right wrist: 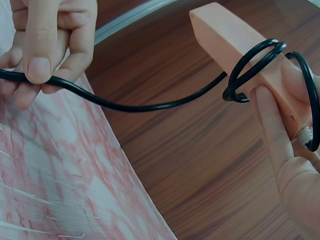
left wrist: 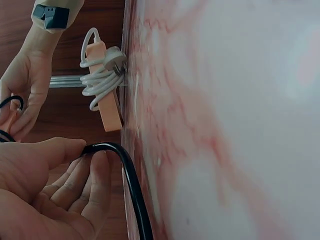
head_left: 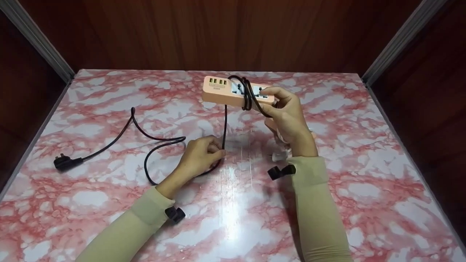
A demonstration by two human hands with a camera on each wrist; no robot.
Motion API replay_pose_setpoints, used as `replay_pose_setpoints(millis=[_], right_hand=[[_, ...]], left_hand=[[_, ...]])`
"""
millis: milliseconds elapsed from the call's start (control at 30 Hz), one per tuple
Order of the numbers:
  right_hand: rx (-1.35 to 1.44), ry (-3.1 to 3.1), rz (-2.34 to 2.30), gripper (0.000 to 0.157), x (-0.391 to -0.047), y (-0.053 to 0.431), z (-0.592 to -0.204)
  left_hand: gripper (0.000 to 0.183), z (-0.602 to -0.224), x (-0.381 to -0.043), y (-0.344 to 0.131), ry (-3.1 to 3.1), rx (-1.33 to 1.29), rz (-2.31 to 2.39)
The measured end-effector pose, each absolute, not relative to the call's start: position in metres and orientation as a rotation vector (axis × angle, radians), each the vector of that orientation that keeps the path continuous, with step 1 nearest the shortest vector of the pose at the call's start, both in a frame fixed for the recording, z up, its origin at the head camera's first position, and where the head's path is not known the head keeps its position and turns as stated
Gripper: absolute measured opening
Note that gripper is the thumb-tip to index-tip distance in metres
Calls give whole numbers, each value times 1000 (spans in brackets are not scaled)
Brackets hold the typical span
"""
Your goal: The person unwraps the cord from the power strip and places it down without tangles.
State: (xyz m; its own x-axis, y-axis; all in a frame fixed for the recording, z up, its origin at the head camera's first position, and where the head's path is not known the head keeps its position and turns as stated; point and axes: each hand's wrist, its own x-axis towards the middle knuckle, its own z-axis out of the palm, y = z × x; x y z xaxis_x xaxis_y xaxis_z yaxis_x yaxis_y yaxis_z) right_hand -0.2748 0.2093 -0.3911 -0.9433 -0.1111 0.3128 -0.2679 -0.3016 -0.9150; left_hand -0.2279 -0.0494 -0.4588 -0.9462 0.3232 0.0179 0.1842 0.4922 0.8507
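My right hand [head_left: 289, 114] grips one end of a peach power strip [head_left: 218, 95], raised above the table. USB ports and white sockets show on its upper face. A black cord [right wrist: 150, 107] leaves the strip's gripped end and loops round its middle a few times. Lower and to the left, my left hand [head_left: 202, 154] pinches that cord between thumb and fingers. In the left wrist view the thumb [left wrist: 65, 149] presses on the cord. The remaining cord curves across the table to a black plug [head_left: 63, 162] at the left.
A second peach power strip [left wrist: 110, 112], wrapped in white cord [left wrist: 97, 82] with a white plug [left wrist: 115, 57], lies on the table, partly hidden behind my right wrist in the head view. Dark wooden panels [head_left: 218, 36] border the marbled red-and-white table [head_left: 91, 225].
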Motion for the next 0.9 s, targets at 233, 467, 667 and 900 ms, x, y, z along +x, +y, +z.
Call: replay_pose_setpoints(millis=[233,467,667,900], right_hand=[[473,-1819,2351,32,-275,209,-389],[476,-1828,2336,32,-275,209,-390],[477,-1833,2346,32,-276,209,-391],[487,-1823,2353,32,-276,209,-391]], left_hand=[[25,-456,-237,-63,2587,400,1589],[17,-444,-246,-80,2782,396,1621],[19,-423,-254,-92,2839,349,1671],[17,-396,-267,-102,3005,410,1691]])
